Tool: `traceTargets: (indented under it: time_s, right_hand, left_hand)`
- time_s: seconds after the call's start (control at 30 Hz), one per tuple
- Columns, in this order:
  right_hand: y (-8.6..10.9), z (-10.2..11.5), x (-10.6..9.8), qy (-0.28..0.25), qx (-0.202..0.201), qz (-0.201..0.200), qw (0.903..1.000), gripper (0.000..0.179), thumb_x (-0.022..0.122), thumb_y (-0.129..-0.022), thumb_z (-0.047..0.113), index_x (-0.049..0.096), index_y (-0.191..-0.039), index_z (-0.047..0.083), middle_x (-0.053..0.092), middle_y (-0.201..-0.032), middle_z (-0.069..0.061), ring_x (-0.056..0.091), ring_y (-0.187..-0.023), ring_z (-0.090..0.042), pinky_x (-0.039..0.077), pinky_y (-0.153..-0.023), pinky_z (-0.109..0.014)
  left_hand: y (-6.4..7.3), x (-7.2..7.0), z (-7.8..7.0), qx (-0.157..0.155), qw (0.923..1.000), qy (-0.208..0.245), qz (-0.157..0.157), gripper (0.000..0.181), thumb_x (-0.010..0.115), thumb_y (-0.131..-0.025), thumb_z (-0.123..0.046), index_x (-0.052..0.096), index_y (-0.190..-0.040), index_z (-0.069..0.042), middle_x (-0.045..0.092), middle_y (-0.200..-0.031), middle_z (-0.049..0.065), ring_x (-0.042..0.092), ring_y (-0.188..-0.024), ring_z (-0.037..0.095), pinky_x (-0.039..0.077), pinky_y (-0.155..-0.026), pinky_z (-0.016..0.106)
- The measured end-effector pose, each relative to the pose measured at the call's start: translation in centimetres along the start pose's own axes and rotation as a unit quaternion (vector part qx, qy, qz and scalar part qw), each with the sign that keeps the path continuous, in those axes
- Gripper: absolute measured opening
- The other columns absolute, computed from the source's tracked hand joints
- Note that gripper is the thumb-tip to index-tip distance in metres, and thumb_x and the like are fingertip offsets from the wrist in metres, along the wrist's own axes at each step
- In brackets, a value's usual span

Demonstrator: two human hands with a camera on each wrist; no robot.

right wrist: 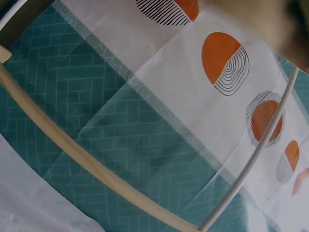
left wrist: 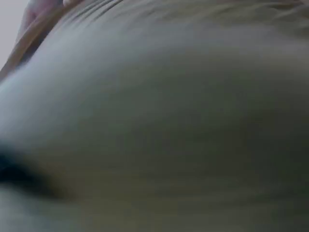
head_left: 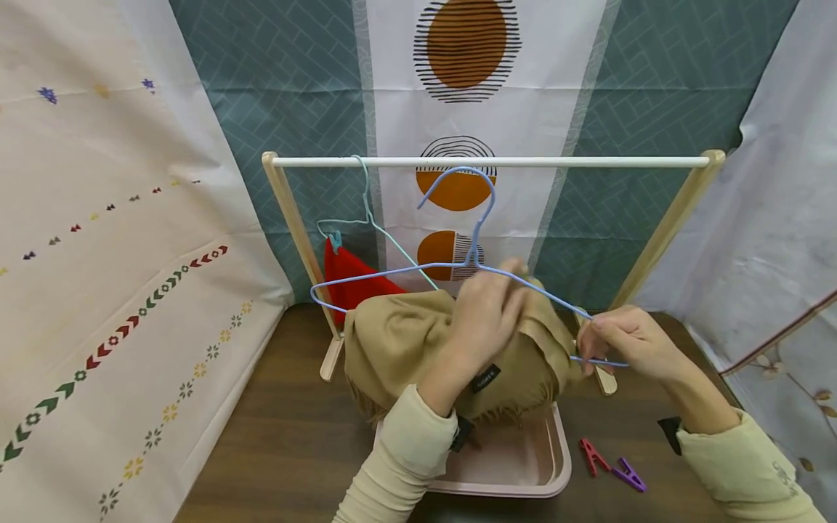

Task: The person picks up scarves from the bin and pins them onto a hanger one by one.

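A tan fringed scarf [head_left: 405,327] with a dark label is draped over the lower bar of a blue hanger [head_left: 386,273], whose hook points up in front of the rack. The bar comes out past the cloth at both sides. My left hand [head_left: 484,312], slightly blurred, grips the scarf's upper part just under the hanger's shoulder. At the hanger's right end my right hand [head_left: 631,338] pinches the blue wire. In the left wrist view the blurred scarf [left wrist: 169,111] fills most of the picture.
Behind the hanger stands a drying rack with a white rod [head_left: 556,162]. A mint hanger [head_left: 366,196] hangs at its left, with a red cloth [head_left: 349,272] clipped on. Below are a pink basin [head_left: 564,468], a red clothespin [head_left: 593,457] and a purple clothespin [head_left: 629,476].
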State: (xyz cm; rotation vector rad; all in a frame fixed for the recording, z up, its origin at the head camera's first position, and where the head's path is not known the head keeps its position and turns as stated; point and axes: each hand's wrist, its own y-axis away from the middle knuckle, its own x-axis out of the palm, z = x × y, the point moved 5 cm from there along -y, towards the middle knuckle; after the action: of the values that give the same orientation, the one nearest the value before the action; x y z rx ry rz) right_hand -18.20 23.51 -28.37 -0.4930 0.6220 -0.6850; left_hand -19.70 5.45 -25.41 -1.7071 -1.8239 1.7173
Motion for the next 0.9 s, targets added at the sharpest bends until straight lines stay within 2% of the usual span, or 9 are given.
traceTargets:
  time_s: [0.07,0.13,0.27,0.43,0.53,0.63,0.73,0.8,0.9]
  right_hand:
    - [0.0,0.0,-0.1,0.006,0.002,-0.012,0.9999,0.044,0.020,-0.092,-0.016,0.059,-0.076,-0.004,0.059,-0.065,-0.013,0.057,-0.052,-0.013,0.040,-0.039,-0.023]
    - [0.1,0.0,-0.2,0.003,0.005,-0.024,0.9997,0.045,0.019,-0.091,-0.017,0.058,-0.074,-0.004,0.059,-0.065,-0.014,0.056,-0.051,-0.014,0.039,-0.038,-0.024]
    - [0.2,0.1,-0.4,-0.025,0.007,-0.037,0.9990,0.046,0.015,-0.091,-0.018,0.056,-0.074,-0.007,0.057,-0.066,-0.016,0.052,-0.047,-0.016,0.037,-0.036,-0.025]
    - [0.2,0.2,-0.7,-0.048,0.004,-0.039,0.9981,0.046,0.014,-0.091,-0.018,0.056,-0.075,-0.008,0.057,-0.067,-0.017,0.048,-0.045,-0.017,0.035,-0.035,-0.026]
    - [0.0,0.2,-0.7,-0.040,0.009,-0.039,0.9984,0.046,0.015,-0.090,-0.019,0.057,-0.075,-0.007,0.057,-0.067,-0.016,0.049,-0.045,-0.017,0.036,-0.035,-0.026]
    - [-0.2,0.0,-0.6,-0.019,0.015,-0.046,0.9987,0.046,0.017,-0.090,-0.020,0.058,-0.073,-0.005,0.056,-0.064,-0.013,0.047,-0.045,-0.015,0.035,-0.035,-0.026]
    - [-0.4,0.0,-0.6,0.007,0.023,-0.052,0.9984,0.046,0.020,-0.090,-0.018,0.058,-0.072,-0.003,0.052,-0.061,-0.011,0.044,-0.043,-0.014,0.033,-0.034,-0.026]
    - [-0.4,0.0,-0.6,0.025,0.026,-0.058,0.9977,0.045,0.022,-0.091,-0.017,0.059,-0.071,-0.001,0.050,-0.058,-0.009,0.043,-0.043,-0.013,0.033,-0.035,-0.025]
    - [-0.4,0.1,-0.7,0.016,0.024,-0.062,0.9976,0.044,0.022,-0.092,-0.015,0.059,-0.072,-0.002,0.051,-0.060,-0.010,0.043,-0.043,-0.015,0.034,-0.035,-0.026]
  left_hand:
    - [0.7,1.1,-0.5,0.050,0.9938,-0.035,0.093,0.028,0.054,-0.091,-0.020,0.059,-0.115,-0.007,0.064,-0.102,0.004,0.059,-0.093,0.019,0.043,-0.083,0.026]
    - [1.7,1.5,-0.9,0.091,0.9873,-0.044,0.123,0.030,0.056,-0.090,-0.022,0.060,-0.115,-0.006,0.063,-0.103,0.004,0.058,-0.096,0.018,0.042,-0.088,0.025]
    - [4.1,1.1,-1.3,0.175,0.9779,-0.093,0.068,0.031,0.062,-0.084,-0.032,0.064,-0.106,-0.009,0.061,-0.106,0.005,0.054,-0.103,0.018,0.036,-0.097,0.036]
    - [6.3,1.2,-1.5,0.294,0.9307,-0.215,-0.029,0.031,0.059,-0.082,-0.032,0.067,-0.103,-0.010,0.064,-0.106,0.005,0.055,-0.105,0.021,0.030,-0.100,0.048]
    - [6.5,0.7,-1.6,0.332,0.9113,-0.215,-0.115,0.019,0.052,-0.086,-0.008,0.071,-0.092,-0.008,0.068,-0.092,0.003,0.062,-0.094,0.018,0.036,-0.096,0.047]
    - [6.1,-0.5,-1.9,0.332,0.9131,-0.150,-0.183,0.022,0.049,-0.087,-0.001,0.071,-0.082,-0.006,0.069,-0.083,0.003,0.065,-0.085,0.017,0.042,-0.091,0.044]
    - [5.8,-2.3,-2.5,0.328,0.9183,-0.072,-0.211,0.020,0.051,-0.087,-0.002,0.070,-0.082,-0.003,0.069,-0.083,0.006,0.065,-0.084,0.018,0.044,-0.088,0.041]
    - [6.1,-3.2,-3.1,0.348,0.9158,-0.037,-0.197,0.018,0.053,-0.087,-0.003,0.070,-0.085,-0.002,0.069,-0.086,0.008,0.065,-0.086,0.019,0.045,-0.087,0.039]
    - [7.4,-3.3,-4.0,0.395,0.9113,-0.033,-0.112,0.019,0.052,-0.088,-0.009,0.071,-0.088,-0.005,0.069,-0.090,0.005,0.064,-0.090,0.017,0.045,-0.088,0.035]
